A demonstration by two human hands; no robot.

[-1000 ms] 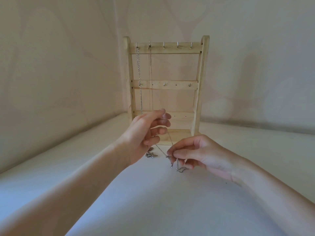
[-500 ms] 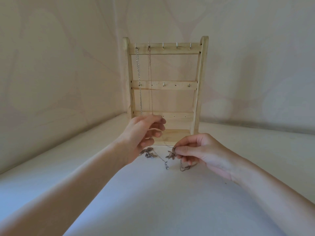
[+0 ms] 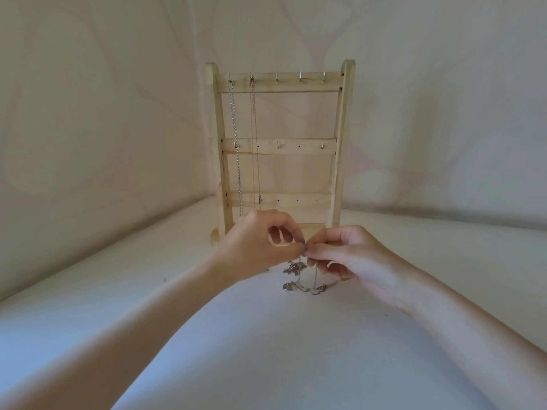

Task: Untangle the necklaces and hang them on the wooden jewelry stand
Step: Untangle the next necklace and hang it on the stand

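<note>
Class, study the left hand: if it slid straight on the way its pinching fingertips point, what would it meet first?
The left hand points rightward, its fingertips pinching a thin chain. Almost at once it would meet the fingertips of the right hand, which pinch the same spot; any gap between them cannot be told.

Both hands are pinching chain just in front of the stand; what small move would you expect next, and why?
Probably ease the two hands apart to draw one strand free. The left hand and right hand pinch the chain at nearly the same spot, while the tangled necklaces hang below them onto the white surface. The wooden jewelry stand has three top hooks free.
</note>
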